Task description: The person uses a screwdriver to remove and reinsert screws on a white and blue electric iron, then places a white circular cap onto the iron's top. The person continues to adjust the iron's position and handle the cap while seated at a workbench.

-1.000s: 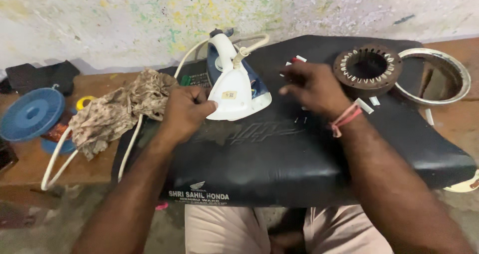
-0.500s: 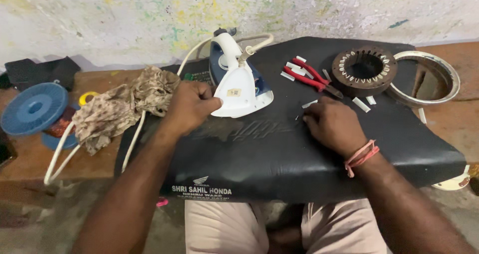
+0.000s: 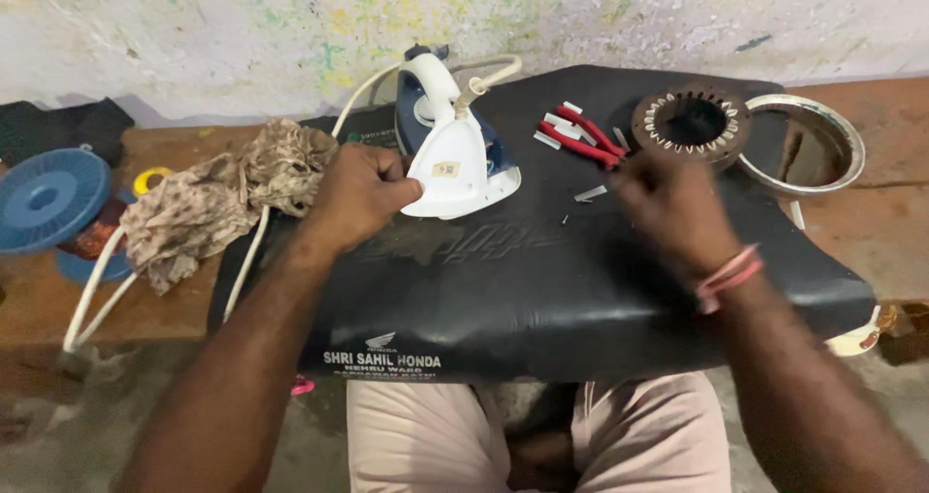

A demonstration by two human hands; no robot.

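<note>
White-and-blue plastic electric iron [image 3: 450, 154]: lies tipped on its side on the black padded seat [image 3: 542, 261], pale soleplate facing up and toward the viewer. Long axis runs from far to near, slanting slightly right; heel end toward the wall, where its white cord [image 3: 242, 261] leaves and loops off to the left.

Left hand [image 3: 358, 195]: forearm reaches in from lower left, fingers curled shut against the iron's left edge, clamped on it.

Right hand [image 3: 673, 203]: forearm comes in from lower right, red thread band at the wrist; hand blurred, palm down, just beside the red-handled pliers [image 3: 581, 135]. Whether its fingers grip anything cannot be told.

Nearby: round toothed metal stator ring [image 3: 692, 123] beyond the right hand; thin metal hoop [image 3: 852, 149] to its right; crumpled brown rag [image 3: 227, 198] and blue plastic spool [image 3: 44, 198] on the brown surface [image 3: 871, 232] at left.
</note>
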